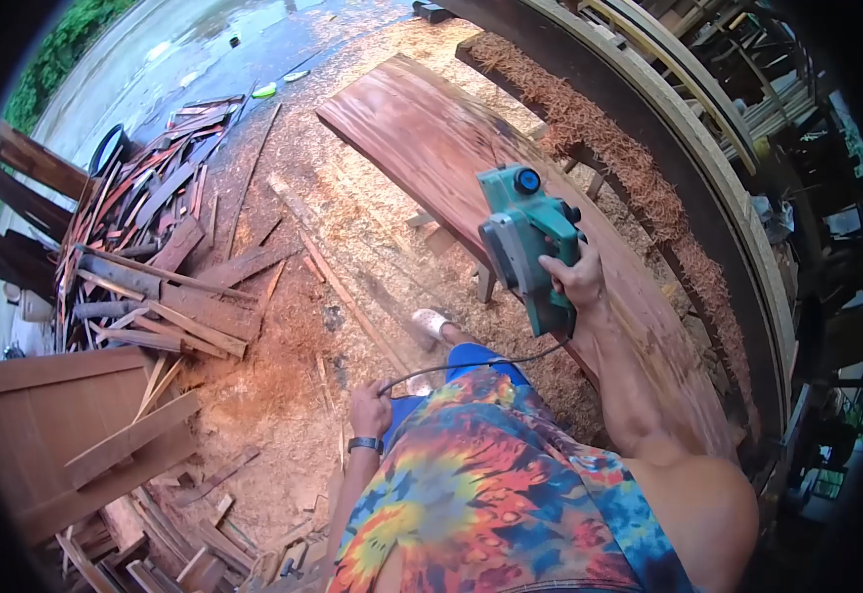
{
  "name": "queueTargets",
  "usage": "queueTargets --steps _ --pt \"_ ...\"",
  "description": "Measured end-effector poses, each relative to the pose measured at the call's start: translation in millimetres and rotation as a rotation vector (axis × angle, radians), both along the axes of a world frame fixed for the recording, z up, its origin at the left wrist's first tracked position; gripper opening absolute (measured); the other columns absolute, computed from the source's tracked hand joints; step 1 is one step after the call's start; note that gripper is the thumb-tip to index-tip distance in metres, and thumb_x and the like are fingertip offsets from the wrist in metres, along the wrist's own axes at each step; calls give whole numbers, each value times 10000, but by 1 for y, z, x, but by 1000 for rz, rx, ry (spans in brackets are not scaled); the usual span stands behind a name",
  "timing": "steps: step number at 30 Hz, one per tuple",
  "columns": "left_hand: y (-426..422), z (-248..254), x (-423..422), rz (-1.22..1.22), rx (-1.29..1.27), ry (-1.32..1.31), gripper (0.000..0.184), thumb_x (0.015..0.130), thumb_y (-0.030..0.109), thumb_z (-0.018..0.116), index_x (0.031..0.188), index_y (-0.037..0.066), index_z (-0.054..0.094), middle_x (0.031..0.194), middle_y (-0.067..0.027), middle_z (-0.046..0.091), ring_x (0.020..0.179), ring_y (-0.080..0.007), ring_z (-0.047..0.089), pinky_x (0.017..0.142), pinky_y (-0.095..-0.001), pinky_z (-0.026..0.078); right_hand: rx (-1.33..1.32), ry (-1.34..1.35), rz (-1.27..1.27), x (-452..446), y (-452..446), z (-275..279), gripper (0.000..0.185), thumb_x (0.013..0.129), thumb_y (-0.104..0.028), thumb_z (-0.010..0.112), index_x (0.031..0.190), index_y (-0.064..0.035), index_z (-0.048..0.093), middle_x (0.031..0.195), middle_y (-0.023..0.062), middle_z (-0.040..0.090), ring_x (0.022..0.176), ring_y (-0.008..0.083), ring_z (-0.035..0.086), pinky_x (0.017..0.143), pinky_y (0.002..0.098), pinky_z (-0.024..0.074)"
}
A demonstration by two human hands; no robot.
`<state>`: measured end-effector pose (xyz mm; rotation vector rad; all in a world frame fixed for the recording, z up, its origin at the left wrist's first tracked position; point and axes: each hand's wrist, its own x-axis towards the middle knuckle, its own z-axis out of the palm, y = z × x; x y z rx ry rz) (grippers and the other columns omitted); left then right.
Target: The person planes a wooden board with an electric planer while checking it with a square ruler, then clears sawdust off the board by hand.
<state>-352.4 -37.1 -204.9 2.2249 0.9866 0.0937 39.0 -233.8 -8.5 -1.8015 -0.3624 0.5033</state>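
Observation:
My right hand is wrapped round the rear handle of a teal electric planer, which is over the near edge of a long reddish wooden plank. Whether the planer's sole touches the wood cannot be made out. Down by my left hip, my left hand is closed round the planer's dark power cord. The cord runs from the tool's rear end across my front to that hand. A dark band sits on my left wrist.
Curly shavings cover a dark beam beyond the plank. Sawdust spreads over the ground. A heap of offcuts lies to the left, near a wooden panel. Loose strips lie near my feet. Stacked timber stands at the right.

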Motion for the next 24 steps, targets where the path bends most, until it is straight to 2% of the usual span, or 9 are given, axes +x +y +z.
queueTargets --steps 3,5,7,9,11,13,18,21,24 --pt "-3 32 29 -250 118 -126 195 919 279 711 903 89 751 1104 -136 702 1058 -350 614 887 -448 513 -123 -23 -138 -71 -105 21 292 837 -129 778 1075 7 678 689 12 635 491 74 535 460 250 415" --pt "-6 38 51 -377 221 -236 213 900 271 730 980 74 732 1097 -143 689 1010 -348 619 883 -456 513 -177 9 -279 -123 -171 33 292 840 -122 770 1083 8 674 696 11 630 494 73 531 461 254 415" --pt "-14 54 78 -530 245 -272 300 878 245 739 1107 58 687 1185 -160 669 1082 -371 609 941 -474 497 -170 54 -452 -181 -234 38 341 850 -126 763 1139 11 645 684 20 596 489 89 521 454 259 411" --pt "-30 43 104 -695 345 -332 396 881 236 720 1221 53 633 1313 -179 617 1196 -400 567 1025 -504 457 -147 125 -655 -244 -290 40 366 858 -129 759 1171 6 626 680 27 574 486 104 517 450 266 410" --pt "-55 44 132 -818 325 -340 449 901 237 688 1304 65 594 1409 -195 554 1294 -423 501 1101 -530 393 -100 209 -879 -308 -333 41 368 864 -131 758 1181 -7 619 682 30 561 485 118 519 449 275 412" --pt "-81 43 161 -949 358 -305 619 892 296 701 1425 56 496 1539 -214 425 1396 -437 403 1152 -545 333 -82 273 -1121 -369 -358 42 340 869 -126 761 1160 -23 621 675 28 550 483 130 515 447 285 412" --pt "-190 69 209 -1154 380 -357 924 850 413 755 1555 0 322 1639 -255 273 1518 -445 240 1233 -572 192 -11 463 -1667 -514 -412 27 240 883 -122 761 1071 -69 621 663 20 533 483 136 499 444 306 410" --pt "-271 65 229 -1309 427 -344 999 870 469 736 1593 -2 233 1659 -256 228 1548 -425 187 1248 -576 128 2 538 -1810 -589 -444 4 224 887 -133 759 1049 -79 614 661 22 534 480 141 502 442 313 412" --pt "-363 58 233 -1409 416 -397 990 888 512 710 1586 -11 242 1658 -244 241 1547 -424 188 1248 -580 128 0 642 -1846 -660 -480 -16 217 884 -143 764 1023 -87 607 661 27 536 478 155 517 440 321 415"
